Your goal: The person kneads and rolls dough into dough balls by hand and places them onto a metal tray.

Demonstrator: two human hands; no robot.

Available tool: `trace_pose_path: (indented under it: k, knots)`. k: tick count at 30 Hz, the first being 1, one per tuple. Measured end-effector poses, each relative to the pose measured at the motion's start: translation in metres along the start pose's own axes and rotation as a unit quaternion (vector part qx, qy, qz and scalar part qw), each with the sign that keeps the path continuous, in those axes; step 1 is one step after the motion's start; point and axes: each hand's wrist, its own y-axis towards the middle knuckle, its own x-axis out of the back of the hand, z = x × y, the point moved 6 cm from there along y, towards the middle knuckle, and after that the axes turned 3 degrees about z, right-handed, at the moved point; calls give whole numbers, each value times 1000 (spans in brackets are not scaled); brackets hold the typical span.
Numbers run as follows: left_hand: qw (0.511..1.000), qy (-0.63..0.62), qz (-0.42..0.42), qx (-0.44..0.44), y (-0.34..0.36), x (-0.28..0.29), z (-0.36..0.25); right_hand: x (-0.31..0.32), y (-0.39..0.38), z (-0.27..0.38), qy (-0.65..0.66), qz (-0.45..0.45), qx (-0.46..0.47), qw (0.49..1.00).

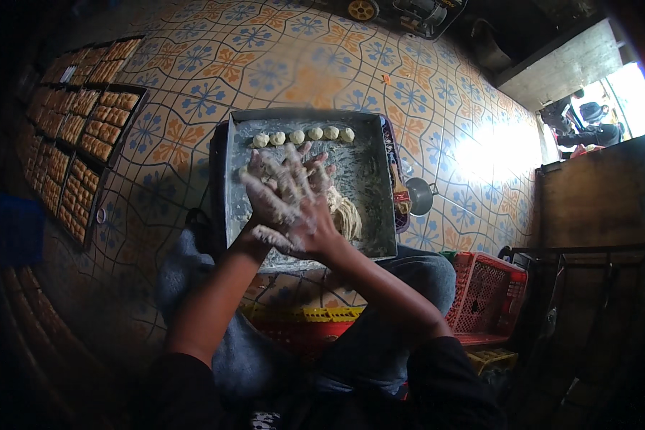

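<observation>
Over a shallow, flour-dusted metal tray [371, 168], my two hands cross, both coated in flour or dough. My right hand [307, 215] lies across my left hand [261, 195]; the fingers of both are stretched out and spread. Whether anything sits between the palms is hidden. Just to the right of my right hand, a mound of soft, pale dough [347, 218] rests in the tray, partly covered by that hand. Beyond my fingertips, several small round dough balls [297, 136] stand in a row near the tray's far side.
Right of the tray are a brush [401, 195] and a round metal pan [423, 196]. Dark baking trays filled with browned bread pieces [100, 136] lie on the patterned tile floor [201, 93] at left. A red plastic crate [484, 294] stands by my right knee.
</observation>
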Motion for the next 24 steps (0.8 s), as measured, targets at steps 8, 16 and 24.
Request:
trace_pose_path:
  k: [8, 16, 24]
  knots:
    - [984, -85, -145, 60, -3, 0, 30, 34, 59, 19, -111, 77, -87, 987]
    - [965, 87, -244, 35, -4, -31, 24, 61, 77, 12, -47, 83, 69, 993]
    - [988, 102, -115, -33, 2, -36, 8, -15, 52, 20, -119, -139, -153, 971]
